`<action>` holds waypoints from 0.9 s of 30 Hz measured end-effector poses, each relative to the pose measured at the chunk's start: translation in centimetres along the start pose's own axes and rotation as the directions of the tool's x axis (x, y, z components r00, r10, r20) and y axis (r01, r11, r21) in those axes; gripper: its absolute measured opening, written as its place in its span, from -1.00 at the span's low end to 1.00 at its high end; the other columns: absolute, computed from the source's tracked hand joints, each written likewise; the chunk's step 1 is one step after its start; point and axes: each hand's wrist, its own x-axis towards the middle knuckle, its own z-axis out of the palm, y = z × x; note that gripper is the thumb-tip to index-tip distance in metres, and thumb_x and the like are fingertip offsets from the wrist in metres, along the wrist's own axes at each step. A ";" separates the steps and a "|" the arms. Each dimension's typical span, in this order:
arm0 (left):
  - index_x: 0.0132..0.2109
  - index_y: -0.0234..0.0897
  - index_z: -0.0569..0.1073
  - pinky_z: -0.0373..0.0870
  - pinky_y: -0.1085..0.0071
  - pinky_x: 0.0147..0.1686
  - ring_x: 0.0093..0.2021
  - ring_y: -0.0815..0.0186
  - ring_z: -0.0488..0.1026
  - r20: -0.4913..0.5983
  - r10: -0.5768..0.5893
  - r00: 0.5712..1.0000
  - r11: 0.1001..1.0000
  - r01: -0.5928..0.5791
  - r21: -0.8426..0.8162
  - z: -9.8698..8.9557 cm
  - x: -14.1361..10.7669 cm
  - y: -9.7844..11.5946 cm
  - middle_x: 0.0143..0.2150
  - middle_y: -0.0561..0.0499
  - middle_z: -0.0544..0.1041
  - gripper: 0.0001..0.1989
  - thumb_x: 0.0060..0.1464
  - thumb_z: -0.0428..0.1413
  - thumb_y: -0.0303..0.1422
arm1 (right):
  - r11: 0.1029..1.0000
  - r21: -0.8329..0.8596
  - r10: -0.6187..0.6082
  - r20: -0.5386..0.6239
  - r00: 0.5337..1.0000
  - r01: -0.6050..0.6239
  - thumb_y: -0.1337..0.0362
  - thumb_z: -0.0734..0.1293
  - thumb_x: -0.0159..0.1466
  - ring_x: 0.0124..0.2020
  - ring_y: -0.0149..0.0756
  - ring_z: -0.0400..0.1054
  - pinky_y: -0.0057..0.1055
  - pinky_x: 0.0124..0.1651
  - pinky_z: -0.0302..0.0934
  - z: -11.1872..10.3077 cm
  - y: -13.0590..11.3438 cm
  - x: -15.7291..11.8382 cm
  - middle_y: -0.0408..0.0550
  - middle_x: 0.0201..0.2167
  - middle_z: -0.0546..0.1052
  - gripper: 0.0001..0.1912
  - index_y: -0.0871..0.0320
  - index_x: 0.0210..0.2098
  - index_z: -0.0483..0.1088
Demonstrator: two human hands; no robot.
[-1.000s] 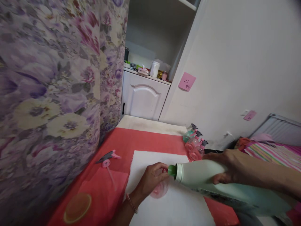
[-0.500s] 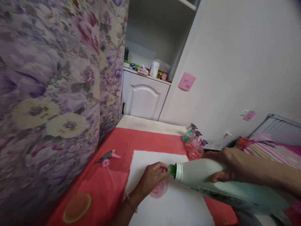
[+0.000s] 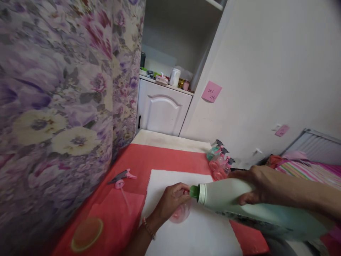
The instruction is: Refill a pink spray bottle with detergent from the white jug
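Observation:
My left hand (image 3: 174,200), with a beaded bracelet at its wrist, grips the neck of a clear pink spray bottle (image 3: 180,214). This bottle stands on a white cloth (image 3: 205,227) and has no spray head on. My right hand (image 3: 253,186) is wrapped round a large pale green jug (image 3: 229,195), tilted almost flat. The jug's green spout (image 3: 194,192) reaches the neck of the pink bottle, beside my left fingertips. Whether liquid is running cannot be made out. A grey and pink spray head (image 3: 120,181) with its tube lies to the left on the red tabletop.
Several spray bottles (image 3: 218,161) with grey and pink heads stand at the table's back right. A round yellow-rimmed shape (image 3: 87,234) is at the front left. A floral curtain (image 3: 66,89) hangs on the left, and a white cabinet (image 3: 163,106) stands behind the table.

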 end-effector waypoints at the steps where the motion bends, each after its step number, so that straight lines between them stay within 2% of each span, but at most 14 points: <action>1: -0.19 -0.31 0.54 0.36 0.36 -0.10 -0.12 0.19 0.50 0.000 0.000 1.000 1.000 0.000 -0.002 0.0 0.0 0.0 -0.18 -0.08 0.60 -0.77 0.01 0.24 -0.29 | 1.000 -0.001 0.001 -0.002 1.000 -0.001 -0.15 0.31 0.21 -0.46 -0.20 0.51 -0.48 -0.47 0.13 0.1 0.1 0.0 -0.06 -0.49 0.57 -0.55 0.07 -0.15 0.45; 6: -0.18 -0.30 0.54 0.35 0.36 -0.09 -0.12 0.20 0.50 0.000 0.001 1.000 1.000 -0.001 0.031 -0.1 0.0 -0.1 -0.17 -0.06 0.60 -0.78 0.02 0.22 -0.28 | 1.000 0.023 0.013 0.018 1.000 -0.013 -0.21 0.31 0.17 -0.50 -0.25 0.49 -0.49 -0.50 0.12 0.3 0.7 0.3 -0.11 -0.50 0.57 -0.52 0.03 -0.17 0.44; 12: -0.18 -0.28 0.54 0.35 0.37 -0.10 -0.13 0.21 0.49 0.001 0.016 1.000 0.999 -0.016 0.039 -0.3 0.0 -0.5 -0.19 -0.05 0.60 -0.81 0.03 0.21 -0.31 | 1.000 -0.001 0.015 0.006 1.000 -0.015 -0.24 0.30 0.15 -0.50 -0.21 0.49 -0.47 -0.49 0.12 0.3 0.7 0.3 -0.12 -0.52 0.55 -0.50 0.01 -0.17 0.43; 27: -0.16 -0.29 0.54 0.35 0.36 -0.10 -0.12 0.21 0.49 0.017 0.028 0.999 1.000 -0.028 0.005 -0.3 0.1 -1.0 -0.18 -0.06 0.59 -0.79 0.04 0.22 -0.30 | 0.998 0.059 0.025 0.064 0.998 -0.029 -0.20 0.31 0.18 -0.44 -0.25 0.49 -0.46 -0.42 0.14 -0.3 0.1 0.3 -0.15 -0.45 0.54 -0.54 0.01 -0.17 0.41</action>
